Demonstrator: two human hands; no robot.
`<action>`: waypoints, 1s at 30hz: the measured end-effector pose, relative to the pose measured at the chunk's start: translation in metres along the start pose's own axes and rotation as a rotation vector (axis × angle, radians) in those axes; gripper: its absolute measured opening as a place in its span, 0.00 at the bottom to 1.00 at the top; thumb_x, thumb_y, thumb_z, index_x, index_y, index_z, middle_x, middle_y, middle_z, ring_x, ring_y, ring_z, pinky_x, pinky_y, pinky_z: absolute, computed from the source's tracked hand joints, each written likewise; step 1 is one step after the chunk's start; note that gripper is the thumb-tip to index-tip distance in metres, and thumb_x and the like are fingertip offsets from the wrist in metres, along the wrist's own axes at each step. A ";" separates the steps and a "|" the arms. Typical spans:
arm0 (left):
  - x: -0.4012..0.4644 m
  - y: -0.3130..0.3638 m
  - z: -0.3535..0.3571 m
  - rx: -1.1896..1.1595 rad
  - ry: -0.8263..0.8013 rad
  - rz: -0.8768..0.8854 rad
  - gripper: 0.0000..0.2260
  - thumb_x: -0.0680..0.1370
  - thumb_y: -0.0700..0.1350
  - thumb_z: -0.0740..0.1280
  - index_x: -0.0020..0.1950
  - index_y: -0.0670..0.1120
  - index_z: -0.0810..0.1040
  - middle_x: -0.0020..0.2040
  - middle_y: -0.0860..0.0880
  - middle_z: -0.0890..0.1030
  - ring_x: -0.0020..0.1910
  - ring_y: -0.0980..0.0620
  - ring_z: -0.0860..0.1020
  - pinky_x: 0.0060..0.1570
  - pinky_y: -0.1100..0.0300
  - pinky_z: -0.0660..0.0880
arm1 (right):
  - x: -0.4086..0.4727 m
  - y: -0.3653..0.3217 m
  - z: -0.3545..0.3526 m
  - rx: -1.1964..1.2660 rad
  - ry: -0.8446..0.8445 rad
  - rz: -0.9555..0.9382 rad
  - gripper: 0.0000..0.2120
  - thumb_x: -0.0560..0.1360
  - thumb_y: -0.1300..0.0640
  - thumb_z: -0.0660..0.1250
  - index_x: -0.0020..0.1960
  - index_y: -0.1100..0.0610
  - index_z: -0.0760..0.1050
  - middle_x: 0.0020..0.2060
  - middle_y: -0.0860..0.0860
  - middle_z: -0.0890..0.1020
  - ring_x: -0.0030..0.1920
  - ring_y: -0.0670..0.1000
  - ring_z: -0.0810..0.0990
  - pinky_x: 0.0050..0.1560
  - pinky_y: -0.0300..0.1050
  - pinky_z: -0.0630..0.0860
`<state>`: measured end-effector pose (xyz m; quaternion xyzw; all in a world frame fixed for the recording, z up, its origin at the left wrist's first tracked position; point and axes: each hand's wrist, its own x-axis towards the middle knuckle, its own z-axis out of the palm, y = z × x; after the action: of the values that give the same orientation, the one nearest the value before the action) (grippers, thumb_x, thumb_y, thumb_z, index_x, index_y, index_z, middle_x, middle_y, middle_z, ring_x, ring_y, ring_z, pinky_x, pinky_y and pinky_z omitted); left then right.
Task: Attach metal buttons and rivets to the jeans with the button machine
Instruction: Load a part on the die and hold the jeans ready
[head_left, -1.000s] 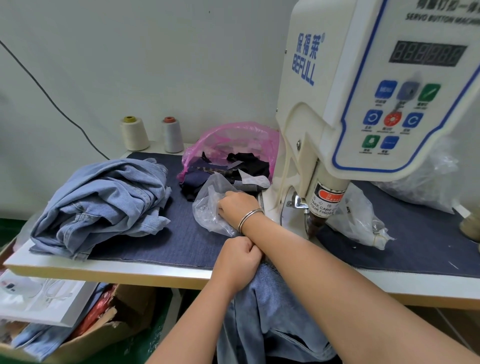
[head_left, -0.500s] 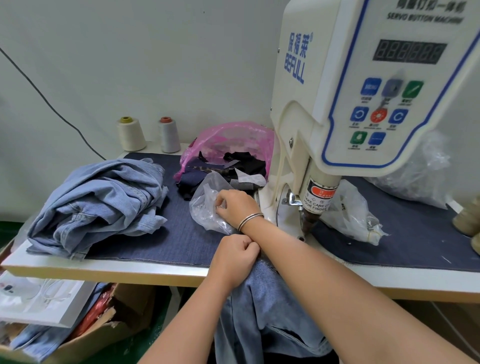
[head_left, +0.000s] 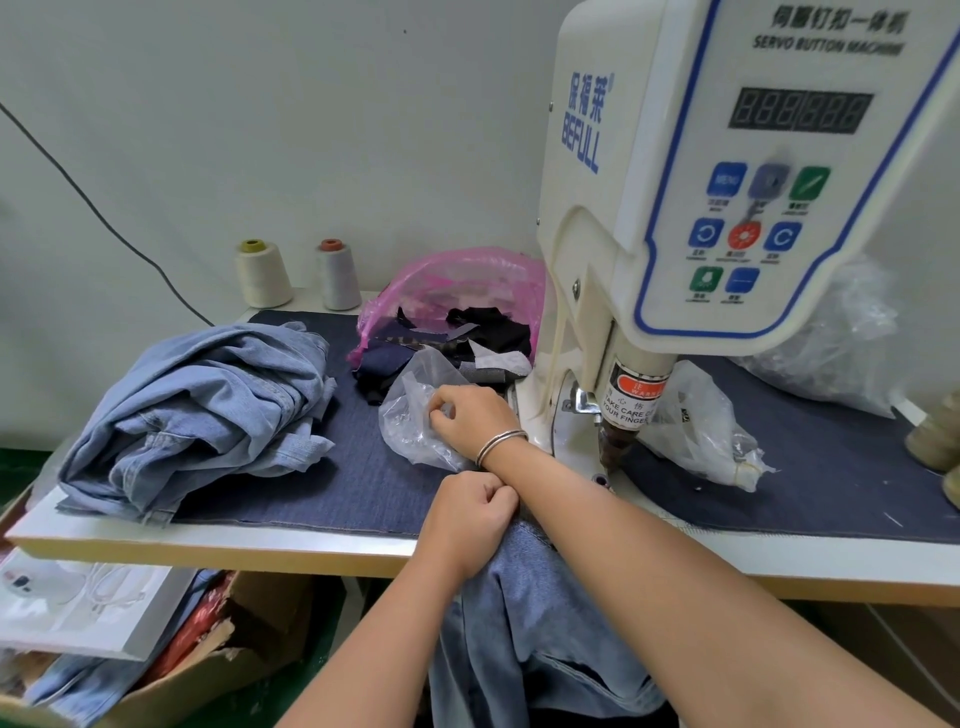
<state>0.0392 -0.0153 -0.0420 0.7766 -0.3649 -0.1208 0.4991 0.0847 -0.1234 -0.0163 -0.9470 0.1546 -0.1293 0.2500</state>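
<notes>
Jeans (head_left: 524, 613) hanging off the tabletop's (head_left: 208, 538) front edge, bunched tight in the left hand's (head_left: 470, 519) grip, nothing under the button machine (head_left: 691, 218) punch yet. Right hand (head_left: 470, 415) fishing in the clear plastic bag (head_left: 415, 415), grip curled round something too small to make out. Could easily spill buttons, drag the bag off, or let the denim slide floorward; also fingers near that punch later, not great.

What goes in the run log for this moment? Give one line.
left hand: grips jeans at table edge | right hand: pinches clear bag | button machine: nothing under head
</notes>
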 end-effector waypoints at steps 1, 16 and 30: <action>0.000 0.000 0.000 0.002 -0.001 0.000 0.14 0.67 0.47 0.58 0.24 0.49 0.57 0.22 0.55 0.58 0.26 0.56 0.57 0.29 0.59 0.54 | 0.000 0.000 0.000 -0.004 0.010 0.003 0.10 0.75 0.55 0.61 0.51 0.53 0.81 0.47 0.53 0.83 0.49 0.55 0.78 0.46 0.45 0.72; 0.001 -0.002 -0.002 -0.090 -0.011 -0.007 0.12 0.68 0.46 0.58 0.27 0.44 0.66 0.26 0.50 0.67 0.29 0.54 0.63 0.33 0.55 0.62 | -0.009 -0.002 -0.011 0.463 0.104 0.127 0.06 0.74 0.60 0.69 0.48 0.56 0.83 0.45 0.48 0.85 0.47 0.45 0.80 0.54 0.38 0.74; 0.000 -0.001 -0.003 -0.098 -0.044 0.012 0.10 0.68 0.45 0.58 0.27 0.47 0.72 0.26 0.48 0.72 0.30 0.55 0.67 0.34 0.56 0.64 | -0.173 -0.008 -0.070 0.983 0.141 0.104 0.11 0.71 0.67 0.72 0.39 0.51 0.83 0.37 0.48 0.86 0.43 0.45 0.84 0.45 0.33 0.77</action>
<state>0.0408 -0.0131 -0.0415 0.7463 -0.3740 -0.1528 0.5289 -0.0952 -0.0848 0.0176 -0.6970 0.1390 -0.2380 0.6620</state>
